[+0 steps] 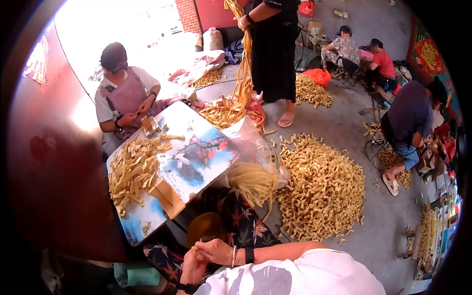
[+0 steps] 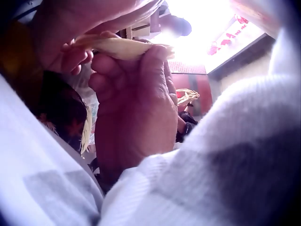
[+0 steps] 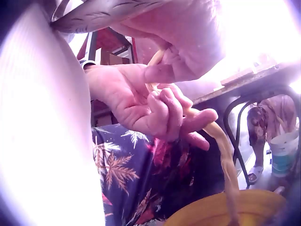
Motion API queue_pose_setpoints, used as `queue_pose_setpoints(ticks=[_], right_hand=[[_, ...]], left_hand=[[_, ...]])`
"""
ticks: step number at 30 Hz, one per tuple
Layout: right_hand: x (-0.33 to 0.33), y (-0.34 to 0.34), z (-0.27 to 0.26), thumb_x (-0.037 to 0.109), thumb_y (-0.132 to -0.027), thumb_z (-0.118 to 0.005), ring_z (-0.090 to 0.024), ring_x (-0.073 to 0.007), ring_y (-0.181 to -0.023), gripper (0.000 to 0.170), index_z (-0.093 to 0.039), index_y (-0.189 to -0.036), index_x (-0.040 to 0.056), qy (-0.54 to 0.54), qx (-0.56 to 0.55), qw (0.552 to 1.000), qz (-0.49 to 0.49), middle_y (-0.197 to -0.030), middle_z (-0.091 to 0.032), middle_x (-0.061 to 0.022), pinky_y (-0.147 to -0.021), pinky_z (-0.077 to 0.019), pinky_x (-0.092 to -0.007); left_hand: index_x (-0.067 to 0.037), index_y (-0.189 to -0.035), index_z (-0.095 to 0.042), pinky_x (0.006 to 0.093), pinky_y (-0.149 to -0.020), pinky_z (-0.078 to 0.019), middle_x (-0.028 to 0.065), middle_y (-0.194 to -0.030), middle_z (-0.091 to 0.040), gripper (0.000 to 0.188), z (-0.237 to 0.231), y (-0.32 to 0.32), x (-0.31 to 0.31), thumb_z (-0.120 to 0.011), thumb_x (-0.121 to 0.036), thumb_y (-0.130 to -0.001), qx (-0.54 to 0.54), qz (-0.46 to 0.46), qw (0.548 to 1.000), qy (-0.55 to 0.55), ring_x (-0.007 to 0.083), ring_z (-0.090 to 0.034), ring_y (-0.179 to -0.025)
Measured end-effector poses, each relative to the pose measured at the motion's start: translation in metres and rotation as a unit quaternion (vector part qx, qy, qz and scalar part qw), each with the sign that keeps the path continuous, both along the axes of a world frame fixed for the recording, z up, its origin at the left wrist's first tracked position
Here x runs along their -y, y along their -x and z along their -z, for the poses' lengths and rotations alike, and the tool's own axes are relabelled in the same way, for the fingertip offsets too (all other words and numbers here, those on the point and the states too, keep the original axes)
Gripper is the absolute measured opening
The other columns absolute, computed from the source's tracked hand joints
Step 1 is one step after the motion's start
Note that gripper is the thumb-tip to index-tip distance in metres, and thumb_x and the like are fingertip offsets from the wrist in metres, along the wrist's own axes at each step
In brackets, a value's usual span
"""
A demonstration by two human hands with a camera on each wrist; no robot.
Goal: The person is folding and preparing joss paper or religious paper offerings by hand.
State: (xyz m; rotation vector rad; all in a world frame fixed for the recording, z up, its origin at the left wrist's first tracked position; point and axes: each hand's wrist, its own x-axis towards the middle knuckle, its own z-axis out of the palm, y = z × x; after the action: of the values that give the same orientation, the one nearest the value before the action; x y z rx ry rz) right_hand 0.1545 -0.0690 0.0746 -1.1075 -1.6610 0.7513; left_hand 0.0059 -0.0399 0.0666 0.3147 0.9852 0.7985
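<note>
In the head view, both hands meet low over the lap, the left hand (image 1: 193, 267) beside the right hand (image 1: 216, 251). Between them is a soft, pale yellow strip (image 2: 123, 47), held by the left thumb and fingers in the left wrist view. The right wrist view shows the left hand (image 3: 136, 101) palm up, fingers curled round the strip. Above it the right hand (image 3: 188, 40), with a silver bracelet (image 3: 101, 15) at the wrist, pinches the strip's upper part. The strip's long tail (image 3: 225, 155) hangs down over a yellow bucket (image 3: 200, 210).
A painted table (image 1: 196, 169) ahead carries a heap of yellow pieces (image 1: 130, 172) and a wooden block (image 1: 167, 198). Right of it lie bagged strips (image 1: 250, 181) and a large floor pile of short pieces (image 1: 319, 187). One person (image 1: 125, 91) sits opposite; another (image 1: 270, 49) stands holding long strips.
</note>
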Motion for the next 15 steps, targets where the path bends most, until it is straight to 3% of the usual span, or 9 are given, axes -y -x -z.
queue_pose_setpoints(ticks=[4, 5, 6, 8, 9, 12, 13, 15], right_hand=[[0.001, 0.0, 0.0, 0.02, -0.094, -0.061, -0.066, -0.0383, -0.081, 0.022, -0.062, -0.108, 0.0037, -0.027, -0.075, 0.996, -0.046, -0.089, -0.065, -0.0207, -0.068, -0.0525, -0.0387], [0.002, -0.003, -0.004, 0.021, -0.094, -0.061, -0.065, -0.0357, -0.082, 0.02, -0.063, -0.104, 0.004, 0.046, -0.108, 0.992, -0.044, -0.088, -0.064, -0.0192, -0.071, -0.0521, -0.0375], [-0.002, -0.002, 0.001, 0.02, -0.094, -0.061, -0.064, -0.0341, -0.082, 0.019, -0.063, -0.101, 0.002, 0.052, -0.093, 0.994, -0.001, -0.088, -0.064, -0.0173, -0.073, -0.0516, -0.0376], [-0.011, -0.003, 0.012, 0.017, -0.095, -0.059, -0.063, -0.0342, -0.085, 0.018, -0.063, -0.098, 0.0003, -0.035, -0.05, 0.992, 0.114, -0.089, -0.064, -0.0154, -0.075, -0.0515, -0.0372], [-0.014, -0.004, 0.014, 0.018, -0.097, -0.056, -0.063, -0.0341, -0.08, 0.02, -0.062, -0.1, -0.0004, -0.078, -0.052, 0.984, 0.15, -0.089, -0.065, -0.0142, -0.073, -0.0528, -0.0349], [-0.016, -0.003, 0.039, 0.022, -0.1, -0.054, -0.064, -0.029, -0.069, 0.023, -0.061, -0.104, 0.0011, 0.121, -0.099, 0.977, 0.143, -0.087, -0.066, -0.0128, -0.064, -0.0542, -0.0325], [-0.019, -0.005, 0.034, 0.024, -0.1, -0.053, -0.064, -0.0262, -0.066, 0.024, -0.06, -0.106, 0.0019, 0.204, -0.127, 0.963, 0.125, -0.086, -0.066, -0.0123, -0.06, -0.0533, -0.0317], [-0.024, -0.012, 0.023, 0.028, -0.1, -0.053, -0.064, -0.0207, -0.06, 0.028, -0.059, -0.111, 0.0036, 0.364, -0.183, 0.909, 0.087, -0.084, -0.067, -0.0115, -0.053, -0.0516, -0.03]], left_hand=[[-0.003, -0.104, -0.063, 0.0307, -0.084, -0.0543, 0.0061, -0.099, -0.065, 0.014, 0.009, 0.011, -0.001, -0.056, -0.014, -0.098, 0.049, 0.062, 0.996, -0.038, 0.0169, -0.064, -0.093], [-0.004, -0.104, -0.063, 0.027, -0.074, -0.0546, 0.0023, -0.094, -0.065, 0.012, 0.01, 0.009, 0.0, -0.06, -0.011, -0.095, -0.033, 0.032, 0.998, -0.045, 0.0142, -0.064, -0.083], [-0.006, -0.098, -0.065, 0.0254, -0.062, -0.0514, -0.0001, -0.089, -0.065, 0.01, 0.01, 0.009, -0.001, -0.062, -0.003, -0.089, -0.082, 0.067, 0.989, -0.103, 0.0129, -0.063, -0.074], [0.0, -0.096, -0.065, 0.0279, -0.06, -0.0502, 0.0044, -0.082, -0.066, 0.009, 0.011, 0.011, -0.007, -0.059, 0.003, -0.088, -0.304, 0.154, 0.906, -0.25, 0.0164, -0.063, -0.065], [0.0, -0.094, -0.065, 0.0351, -0.061, -0.0499, 0.0101, -0.083, -0.063, 0.012, 0.006, 0.005, -0.005, -0.059, 0.006, -0.085, -0.432, 0.179, 0.794, -0.388, 0.0221, -0.064, -0.069], [0.002, -0.094, -0.063, 0.0375, -0.061, -0.0506, 0.012, -0.088, -0.063, 0.014, -0.039, -0.025, -0.002, -0.054, 0.008, -0.085, -0.528, 0.161, 0.589, -0.59, 0.0296, -0.065, -0.077], [0.001, -0.099, -0.063, 0.0411, -0.067, -0.0522, 0.0185, -0.091, -0.059, 0.019, -0.045, -0.03, -0.002, -0.055, 0.009, -0.084, -0.531, 0.172, 0.591, -0.582, 0.0378, -0.062, -0.082], [0.001, -0.099, -0.063, 0.0417, -0.067, -0.0524, 0.0188, -0.093, -0.059, 0.019, -0.053, -0.041, -0.001, -0.055, 0.009, -0.084, -0.554, 0.16, 0.571, -0.584, 0.0373, -0.063, -0.083]])
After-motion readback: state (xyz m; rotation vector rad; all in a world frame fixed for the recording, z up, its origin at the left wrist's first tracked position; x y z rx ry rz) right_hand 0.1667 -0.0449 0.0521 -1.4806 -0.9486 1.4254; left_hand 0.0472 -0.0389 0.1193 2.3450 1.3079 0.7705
